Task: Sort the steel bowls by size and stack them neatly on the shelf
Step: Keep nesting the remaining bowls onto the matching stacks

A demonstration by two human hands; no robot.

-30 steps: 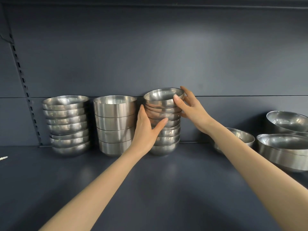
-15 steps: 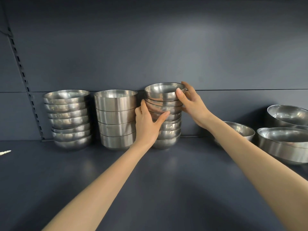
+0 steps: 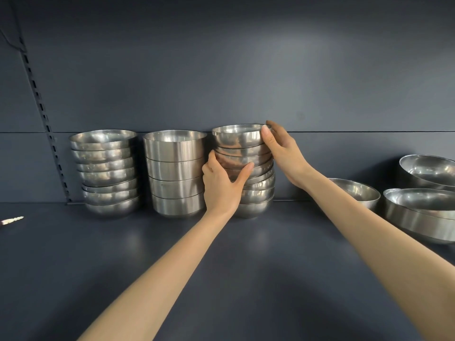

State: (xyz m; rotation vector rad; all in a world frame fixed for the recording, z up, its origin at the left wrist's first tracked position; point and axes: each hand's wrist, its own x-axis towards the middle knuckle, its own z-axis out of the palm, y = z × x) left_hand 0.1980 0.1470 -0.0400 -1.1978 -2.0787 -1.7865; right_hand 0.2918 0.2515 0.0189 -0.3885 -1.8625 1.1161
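Dark blue-grey back panel (image 3: pixel 246 70) rises behind a matching shelf (image 3: pixel 73 267), with a slotted rail (image 3: pixel 41 112) running up the left side. Three stacks of steel bowls stand in a row against the panel.

The left stack (image 3: pixel 105 173) is about seven rounded bowls nested one in another. The middle stack (image 3: pixel 174 173), just beside it, is four straight-sided bowls nested squarely. The right stack (image 3: pixel 258 193) is of smaller rounded bowls; its rims sit unevenly, the lower ones tilted toward the right.

The left hand (image 3: pixel 221 185) grips this right stack at mid-height, thumb across the front and fingers curled round the left side. The right hand (image 3: pixel 285 153) holds the top bowl (image 3: pixel 236 136) by its right rim, thumb on the near side and fingers behind. That bowl sits level on top of the stack.

Further right, well apart from the stacks, a single bowl (image 3: pixel 354 190) shows behind the right forearm. Two wide bowls (image 3: pixel 418 212) stand at the frame edge, the rear one tilted. All the steel is polished and reflects the light.

A small pale object (image 3: pixel 12 220) lies at the shelf's far left edge, too small to identify.
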